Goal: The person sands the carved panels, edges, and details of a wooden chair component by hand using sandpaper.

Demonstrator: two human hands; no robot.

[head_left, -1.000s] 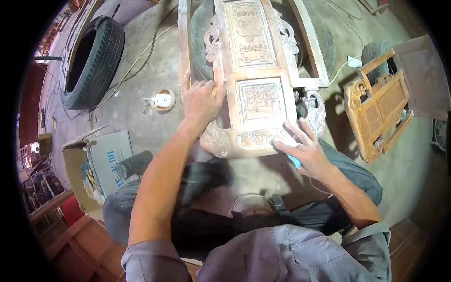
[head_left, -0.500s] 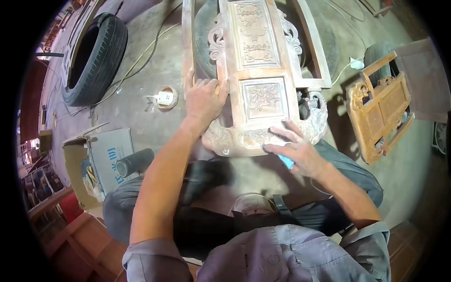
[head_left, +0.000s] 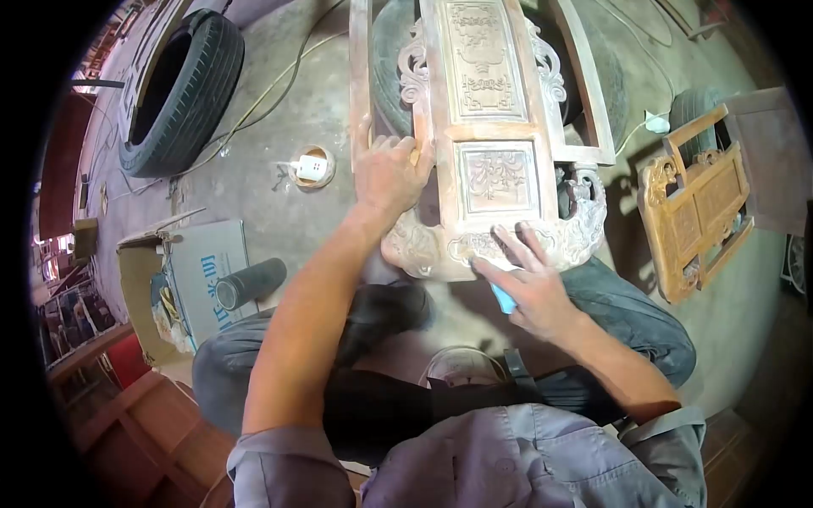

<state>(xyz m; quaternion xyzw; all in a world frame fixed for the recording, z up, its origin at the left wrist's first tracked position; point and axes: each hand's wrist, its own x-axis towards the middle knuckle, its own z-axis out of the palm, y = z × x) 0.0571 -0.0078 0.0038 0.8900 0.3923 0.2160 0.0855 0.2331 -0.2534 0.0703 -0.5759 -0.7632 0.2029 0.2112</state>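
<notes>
A carved wooden chair back (head_left: 498, 178), pale with dust, lies before me with its curved, scrolled end towards my lap. My left hand (head_left: 389, 176) is closed around a bar at its left side, with the fingers over the wood. My right hand (head_left: 535, 288) presses its fingertips on the carved end rail. Under the thumb and palm of that hand is a folded blue sheet (head_left: 504, 300) that looks like sandpaper; the fingers hide most of it.
Tyres (head_left: 190, 93) stand at the left and beneath the chair back. A power socket (head_left: 312, 168) rests in a round holder on the floor. An open carton (head_left: 182, 279) and a dark tube (head_left: 251, 284) lie left. At right leans a varnished carved panel (head_left: 703, 199).
My right hand has shifted slightly left along the end rail, with the blue sheet under it. The whole view has turned a little; my left hand keeps its hold on the bar.
</notes>
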